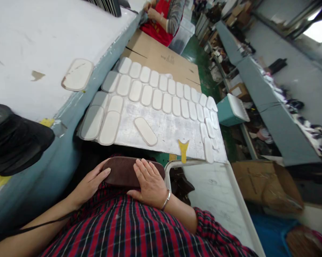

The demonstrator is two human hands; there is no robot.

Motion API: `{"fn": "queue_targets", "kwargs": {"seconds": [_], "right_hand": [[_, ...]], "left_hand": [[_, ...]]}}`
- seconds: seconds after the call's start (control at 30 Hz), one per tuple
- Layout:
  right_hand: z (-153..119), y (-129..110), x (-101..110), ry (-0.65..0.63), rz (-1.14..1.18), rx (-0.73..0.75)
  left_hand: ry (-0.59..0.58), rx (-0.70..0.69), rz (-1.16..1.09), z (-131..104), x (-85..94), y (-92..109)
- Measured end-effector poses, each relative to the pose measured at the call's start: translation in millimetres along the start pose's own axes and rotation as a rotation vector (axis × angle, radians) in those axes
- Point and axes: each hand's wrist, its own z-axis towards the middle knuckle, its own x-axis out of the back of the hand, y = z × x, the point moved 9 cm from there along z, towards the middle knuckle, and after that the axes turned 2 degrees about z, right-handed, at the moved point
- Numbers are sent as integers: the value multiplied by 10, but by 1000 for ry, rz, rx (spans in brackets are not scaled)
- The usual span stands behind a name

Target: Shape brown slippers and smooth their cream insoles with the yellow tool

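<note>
A dark brown, oblong leather piece (122, 173) with rounded ends lies across my lap. My left hand (95, 180) grips its left end, the thumb on top and the other fingers partly hidden beneath. Flat on the right half of the piece rests my right hand (150, 184), its fingers stretched out and the thumb apart. Just beyond stands a board (166, 128) bearing rows of pale oblong pieces with thin edges. One pale oblong piece (145, 131) lies slanted by itself near the board's front edge, and a yellow forked tool (183, 150) sits to its right.
On the left is a white-topped table (43, 28) with one pale piece (77, 74) and a black bag-like thing (16, 139). A white-rimmed bin (236, 200) with dark pieces stands at right. Cardboard (163, 59) lies behind the board; a person in a red apron (161, 21) is beyond.
</note>
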Motion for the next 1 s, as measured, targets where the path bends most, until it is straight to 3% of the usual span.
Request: {"fn": "queue_targets", "kwargs": {"seconds": [0.17, 0.3, 0.4, 0.5, 0.67, 0.83, 1.0], "right_hand": [[-523, 304, 73, 94, -16, -157], [-795, 548, 76, 166, 77, -267], [-842, 814, -49, 149, 206, -406], [-725, 885, -135, 107, 283, -397], [-607, 718, 105, 140, 257, -351], [-493, 265, 557, 293, 273, -217], [-176, -64, 810, 390, 318, -185]], "left_hand": [[-21, 14, -24, -14, 18, -43], [-112, 80, -158, -3, -22, -11], [-136, 168, -270, 0, -80, 41], [-42, 255, -339, -18, -90, 59], [-66, 290, -414, -59, -184, 44], [-145, 374, -681, -97, -270, -72], [-230, 308, -923, -161, -173, -40]]}}
